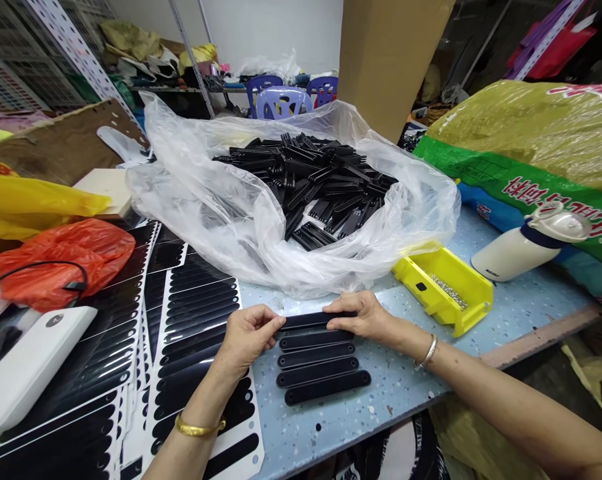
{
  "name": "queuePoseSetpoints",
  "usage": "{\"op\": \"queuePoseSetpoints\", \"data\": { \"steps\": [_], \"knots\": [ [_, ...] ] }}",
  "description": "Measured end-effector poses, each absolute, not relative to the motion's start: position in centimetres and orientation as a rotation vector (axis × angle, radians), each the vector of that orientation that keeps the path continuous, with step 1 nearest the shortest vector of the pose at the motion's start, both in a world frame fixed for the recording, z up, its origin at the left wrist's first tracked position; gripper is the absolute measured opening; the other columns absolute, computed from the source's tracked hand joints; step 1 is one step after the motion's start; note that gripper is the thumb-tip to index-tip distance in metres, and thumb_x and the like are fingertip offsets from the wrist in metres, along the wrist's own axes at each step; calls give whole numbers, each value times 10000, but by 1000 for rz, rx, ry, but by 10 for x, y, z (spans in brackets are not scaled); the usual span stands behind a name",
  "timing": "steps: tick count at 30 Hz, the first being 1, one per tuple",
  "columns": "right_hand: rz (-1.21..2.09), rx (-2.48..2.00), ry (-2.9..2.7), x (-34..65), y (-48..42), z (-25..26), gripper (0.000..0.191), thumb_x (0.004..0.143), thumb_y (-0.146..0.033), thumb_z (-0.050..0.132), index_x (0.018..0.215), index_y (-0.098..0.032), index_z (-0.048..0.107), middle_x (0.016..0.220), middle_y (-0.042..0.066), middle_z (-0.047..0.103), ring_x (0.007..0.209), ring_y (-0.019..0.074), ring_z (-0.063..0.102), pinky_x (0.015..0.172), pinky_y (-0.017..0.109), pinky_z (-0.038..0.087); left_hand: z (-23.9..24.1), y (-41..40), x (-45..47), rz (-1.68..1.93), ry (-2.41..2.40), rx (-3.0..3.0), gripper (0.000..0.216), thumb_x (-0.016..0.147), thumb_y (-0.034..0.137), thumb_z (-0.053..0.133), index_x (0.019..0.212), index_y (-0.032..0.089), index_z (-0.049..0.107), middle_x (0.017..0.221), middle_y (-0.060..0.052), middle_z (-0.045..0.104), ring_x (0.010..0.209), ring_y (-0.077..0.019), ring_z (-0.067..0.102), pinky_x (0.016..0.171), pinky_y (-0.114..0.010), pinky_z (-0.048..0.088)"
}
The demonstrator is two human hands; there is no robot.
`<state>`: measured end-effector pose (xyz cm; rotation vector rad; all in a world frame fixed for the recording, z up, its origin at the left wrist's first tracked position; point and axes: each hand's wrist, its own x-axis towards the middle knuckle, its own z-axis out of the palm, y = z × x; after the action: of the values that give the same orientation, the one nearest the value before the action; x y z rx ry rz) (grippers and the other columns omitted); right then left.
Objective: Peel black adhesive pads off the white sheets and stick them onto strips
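Note:
A slim black plastic strip (305, 321) lies crosswise between my hands. My left hand (251, 335) pinches its left end between thumb and fingers. At its right end, the fingers and thumb of my right hand (357, 315) are closed on it. Just below, several similar black strips with rounded ends, such as the nearest strip (327, 388), lie in a row on the table. Beside my left forearm is a white-backed sheet of black strip-shaped stickers (201, 313). Beyond my hands, a clear plastic bag (191, 193) holds a heap of black plastic pieces (325, 173).
To the right are a yellow bin (473, 317) with small metal parts and a white bottle (511, 253) lying tilted. A big green and yellow sack (531, 153) stands behind them. At left are a red plastic bag (71, 260) and a white device (35, 363) on more sheets.

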<state>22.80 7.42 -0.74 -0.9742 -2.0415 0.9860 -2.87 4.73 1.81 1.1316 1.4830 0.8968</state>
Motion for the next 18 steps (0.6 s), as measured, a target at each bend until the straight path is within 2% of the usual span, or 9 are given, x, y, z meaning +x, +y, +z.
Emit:
{"op": "queuePoseSetpoints", "data": {
  "steps": [13, 18],
  "knots": [
    [885, -907, -2116, 230, 73, -6, 280, 837, -401, 691, 1033, -212, 758, 913, 73, 766, 818, 204, 706, 763, 318, 556, 16, 48, -29, 908, 1476, 1147, 269, 577, 394, 753, 577, 146, 647, 408, 32, 562, 334, -80, 504, 354, -169, 401],
    [857, -890, -2130, 231, 74, -7, 303, 841, -426, 682, 1027, -199, 758, 894, 82, 763, 805, 204, 702, 748, 316, 555, 16, 48, -29, 905, 1470, 1148, 269, 581, 395, 752, 587, 146, 651, 411, 33, 565, 336, -78, 505, 357, -169, 405]
  ]
}}
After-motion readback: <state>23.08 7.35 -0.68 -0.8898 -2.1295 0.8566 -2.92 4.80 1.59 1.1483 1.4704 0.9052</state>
